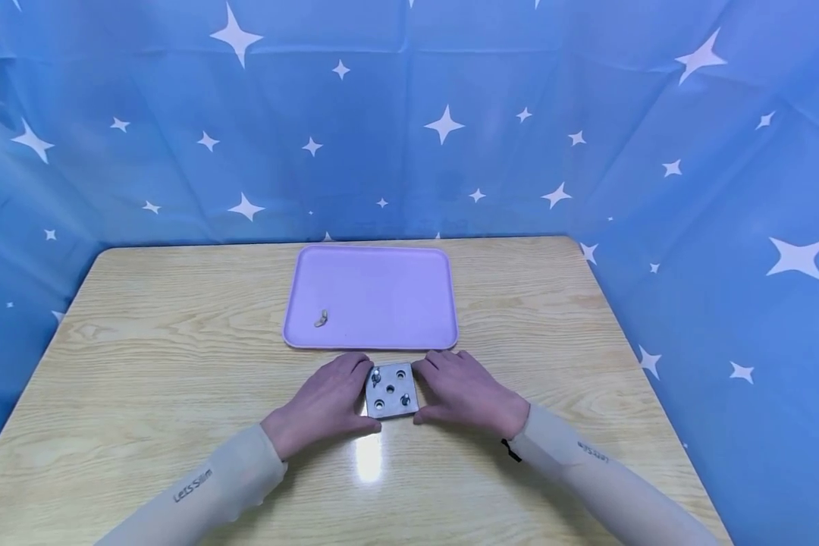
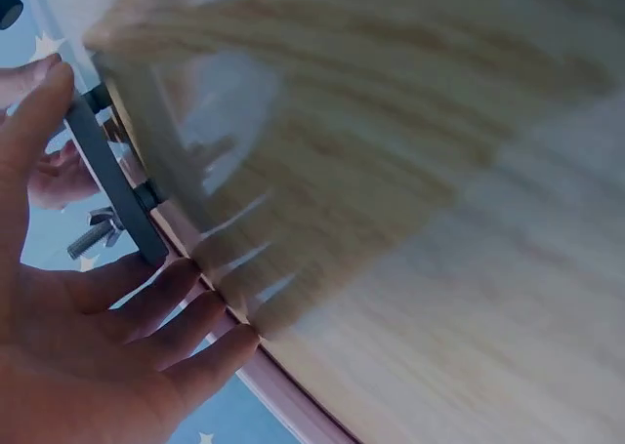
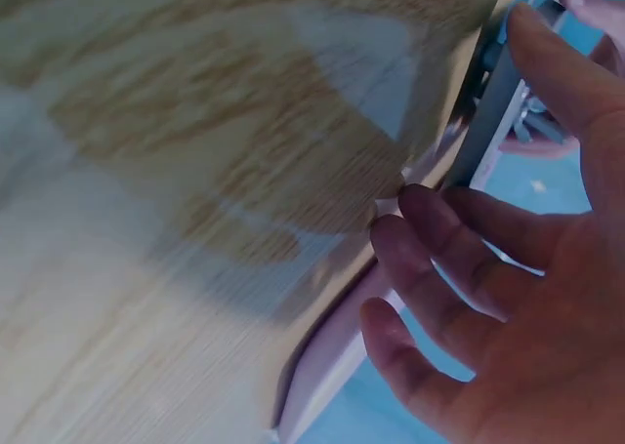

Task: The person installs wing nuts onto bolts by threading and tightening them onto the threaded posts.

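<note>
A square grey metal plate [image 1: 390,409] with several holes lies between both hands near the table's middle. Bolts with wing nuts stand in its far-left and near-right holes; one threaded bolt [image 2: 90,239] shows its wings in the left wrist view. My left hand [image 1: 327,398] grips the plate's left side, thumb at the near corner and index finger at the far one. On the opposite side my right hand [image 1: 467,394] holds it likewise between thumb and index finger. Short dark feet [image 2: 146,194] show under the plate in the left wrist view.
Just beyond the plate lies a purple tray [image 1: 389,296]. Near its front left sits a small tan two-winged piece [image 1: 321,318] like a wing nut. The wood-grain table [image 1: 177,326] meets a blue star-patterned cloth [image 1: 382,167] at the back and sides.
</note>
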`<state>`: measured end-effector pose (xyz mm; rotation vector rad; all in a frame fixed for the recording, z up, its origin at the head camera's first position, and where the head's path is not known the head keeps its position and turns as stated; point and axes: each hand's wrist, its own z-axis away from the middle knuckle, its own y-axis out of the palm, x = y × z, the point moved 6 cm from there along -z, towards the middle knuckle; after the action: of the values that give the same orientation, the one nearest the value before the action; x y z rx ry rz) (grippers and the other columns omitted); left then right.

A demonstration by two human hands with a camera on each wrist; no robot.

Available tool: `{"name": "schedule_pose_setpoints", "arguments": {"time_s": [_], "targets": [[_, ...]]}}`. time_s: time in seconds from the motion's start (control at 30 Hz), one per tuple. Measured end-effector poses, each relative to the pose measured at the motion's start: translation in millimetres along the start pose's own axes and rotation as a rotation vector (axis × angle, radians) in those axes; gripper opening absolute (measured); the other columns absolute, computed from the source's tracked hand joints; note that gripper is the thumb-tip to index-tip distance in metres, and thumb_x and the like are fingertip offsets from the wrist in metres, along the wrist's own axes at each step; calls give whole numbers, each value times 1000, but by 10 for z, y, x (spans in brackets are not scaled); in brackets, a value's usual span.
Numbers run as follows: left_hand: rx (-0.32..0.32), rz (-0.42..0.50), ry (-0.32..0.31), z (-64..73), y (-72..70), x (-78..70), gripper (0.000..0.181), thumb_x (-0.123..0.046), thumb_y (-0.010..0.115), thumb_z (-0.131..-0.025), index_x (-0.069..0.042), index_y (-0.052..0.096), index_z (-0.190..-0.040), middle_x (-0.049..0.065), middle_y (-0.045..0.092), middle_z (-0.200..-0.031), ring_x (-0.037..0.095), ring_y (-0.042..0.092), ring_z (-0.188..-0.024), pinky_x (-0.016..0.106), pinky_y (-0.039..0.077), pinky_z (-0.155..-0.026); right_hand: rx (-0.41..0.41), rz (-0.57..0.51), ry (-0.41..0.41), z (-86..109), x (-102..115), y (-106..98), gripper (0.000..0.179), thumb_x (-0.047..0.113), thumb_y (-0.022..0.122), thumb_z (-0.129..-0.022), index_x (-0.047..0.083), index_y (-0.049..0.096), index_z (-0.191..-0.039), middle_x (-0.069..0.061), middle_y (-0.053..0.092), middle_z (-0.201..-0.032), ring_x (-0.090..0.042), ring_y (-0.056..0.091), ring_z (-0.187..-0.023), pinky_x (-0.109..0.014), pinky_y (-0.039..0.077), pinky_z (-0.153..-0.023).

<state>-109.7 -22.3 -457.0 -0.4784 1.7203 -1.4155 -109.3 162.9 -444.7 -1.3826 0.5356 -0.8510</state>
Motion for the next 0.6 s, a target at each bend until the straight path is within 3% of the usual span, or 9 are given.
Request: {"name": "schedule_pose_setpoints", "arguments": {"time_s": [0.27,0.6], "targets": [[-13,6,-21,31,-4,27,78,-46,91,-68,2,59,-120,10,59,-114,21,55,-98,39,52,-87,-25,22,-38,-74,51,-14,71,62,79,-82,14,62,-132,1,62,-112,-16,58,-101,-38,48,-84],[-8,25,-16,44,-13,48,83,-44,90,-70,6,57,-128,16,60,-124,29,59,-112,43,51,-98,1,1,-41,-61,41,-28,76,65,77,-82,14,59,-136,0,61,-116,-18,58,-104,-41,48,-87]]}}
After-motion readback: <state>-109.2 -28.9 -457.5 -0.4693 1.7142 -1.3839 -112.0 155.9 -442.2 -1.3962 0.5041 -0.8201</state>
